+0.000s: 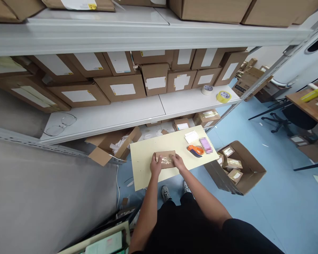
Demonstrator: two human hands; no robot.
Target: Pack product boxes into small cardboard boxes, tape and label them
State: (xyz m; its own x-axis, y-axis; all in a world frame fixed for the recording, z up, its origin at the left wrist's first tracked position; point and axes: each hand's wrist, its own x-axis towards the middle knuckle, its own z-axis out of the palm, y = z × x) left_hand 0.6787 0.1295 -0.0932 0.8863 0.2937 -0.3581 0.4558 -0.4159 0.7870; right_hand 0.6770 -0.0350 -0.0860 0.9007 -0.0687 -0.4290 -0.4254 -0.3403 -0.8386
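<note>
A small cardboard box [165, 162] with shiny clear tape across its top is held between both hands over the pale yellow tabletop [145, 176]. My left hand [155, 165] grips its left end, thumb on top. At the right end, my right hand [178, 162] closes on the same box. Right of the hands lies an orange and dark blue tool [195, 151], perhaps a tape dispenser. Beside it is a pink-purple item [206, 145], blurred by pixels. White paper labels [191, 137] sit near the table's back edge.
A large open carton [251, 181] holding several small taped boxes stands on the floor at right. Another open carton [102, 155] is left of the table. The shelf [116, 118] ahead carries boxes, glasses [59, 126] and tape rolls [223, 96].
</note>
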